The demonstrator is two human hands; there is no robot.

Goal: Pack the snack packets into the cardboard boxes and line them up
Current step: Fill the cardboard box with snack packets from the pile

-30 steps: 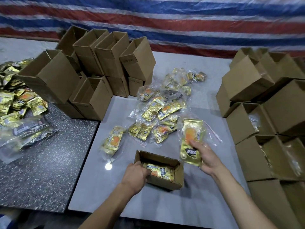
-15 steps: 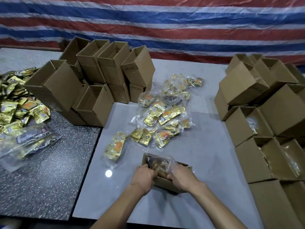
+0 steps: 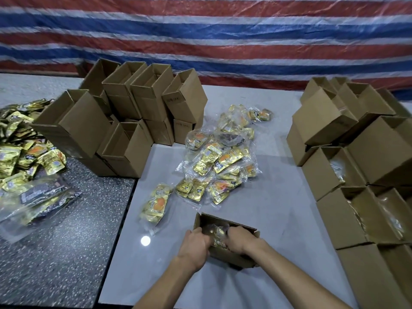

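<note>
On my feed both hands are down in the small open cardboard box [image 3: 230, 257] at the lower centre of the frame, which sits on the pale table [image 3: 278, 197]. The left hand [image 3: 194, 244] is curled at the box's left end and the right hand [image 3: 239, 240] reaches in from the right, knuckles up and fingers bent downward. Between them a snack packet [image 3: 217, 233] in clear crinkled wrap lies inside the box, touching both hands. All the fingertips are hidden below the rim, so I cannot tell whether they pinch the packet or only press on it. Just above the box, mid-frame, is a loose heap of gold packets [image 3: 220, 161], with one packet [image 3: 156, 204] apart to its left. Empty boxes [image 3: 138, 108] are stacked at upper left. Boxes with wrapped contents [image 3: 330, 175] are stacked along the right edge. More gold packets [image 3: 20, 148] are heaped at far left, beside the dark speckled table [image 3: 55, 241].
</note>
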